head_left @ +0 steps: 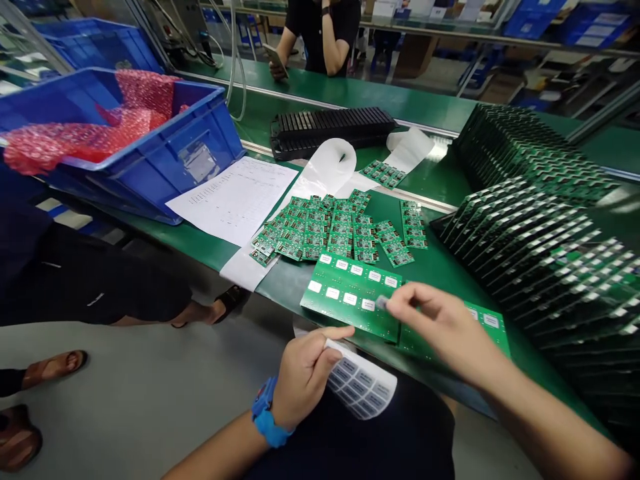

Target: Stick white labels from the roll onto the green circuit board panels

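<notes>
My left hand (306, 370), with a blue watch at its wrist, grips a curled sheet of printed labels (365, 390) between thumb and fingers, in front of the bench edge. A single small label (382, 302) is pinched in the fingertips of my right hand (435, 320), just over a green circuit board panel (345, 319). White labels sit in two rows on that panel. Beside it, partly hidden under my right hand and forearm, lies another green panel (495, 339) with white labels. Behind them several small circuit boards (315, 230) are grouped on the bench.
Racks of upright boards (545, 253) line the right. At left stands a blue bin (200, 143) with pink bubble wrap (100, 133) inside. A written paper sheet (240, 193), a white roll (333, 163) and black trays (333, 127) lie farther back. A person (323, 33) sits opposite; another stands at left.
</notes>
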Motion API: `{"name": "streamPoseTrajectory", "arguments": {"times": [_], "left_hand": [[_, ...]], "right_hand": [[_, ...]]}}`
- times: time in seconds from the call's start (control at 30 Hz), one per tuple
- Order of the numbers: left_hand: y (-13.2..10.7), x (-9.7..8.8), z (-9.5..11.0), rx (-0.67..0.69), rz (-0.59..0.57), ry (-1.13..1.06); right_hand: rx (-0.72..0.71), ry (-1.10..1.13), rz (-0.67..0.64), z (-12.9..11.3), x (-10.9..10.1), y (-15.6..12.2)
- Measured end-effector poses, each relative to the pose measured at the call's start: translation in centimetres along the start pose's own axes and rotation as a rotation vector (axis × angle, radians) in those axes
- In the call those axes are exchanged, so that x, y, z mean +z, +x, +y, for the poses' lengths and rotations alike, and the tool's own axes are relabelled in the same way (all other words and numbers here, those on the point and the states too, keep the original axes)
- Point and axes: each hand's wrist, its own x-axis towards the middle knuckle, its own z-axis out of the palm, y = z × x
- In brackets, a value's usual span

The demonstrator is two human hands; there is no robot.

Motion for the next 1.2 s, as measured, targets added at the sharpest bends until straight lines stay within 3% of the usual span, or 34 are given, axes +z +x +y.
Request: {"name": "streamPoseTrajectory", "arguments": {"times": [0.13,0.37,0.53,0.63,0.73,0.87,1.03,1.2], "left_hand": [[0.1,-0.1,-0.2,-0.015,0.003,0.059],[0.1,-0.1,-0.2,-0.075,0.010,0.128],[0.2,0.0,-0.2,-0.090,0.022,0.148],[0.1,0.0,-0.2,-0.103,0.019,0.147],[-0.1,-0.1,-0.3,-0.080,0.041,0.124],[-0.7,0.1,-0.7,-0.023,0.141,0.058],[-1.1,0.8,-0.8,-0.089,0.279,-0.017],[-0.4,0.8,0.3,-0.073,0.218,0.084]], "right_hand": [[0.063,-0.283,-0.017,1.6,-2.4,0.7],[-0.024,-0.514,-0.030,2.7,-1.1,0.8],[-0.159,-0.753,0.072,3.1,-0.4,0.4],[-0.261,-0.886,0.177,3.1,-1.1,0.0],[-0.238,-0.713,0.175,3.0,-2.8,-0.4],[-0.083,-0.381,-0.035,3.4,-4.4,-1.1],[-0.046,-0.316,-0.072,4.4,-3.8,-1.3],[-0.085,-0.372,-0.032,4.6,-2.9,-1.4]]}}
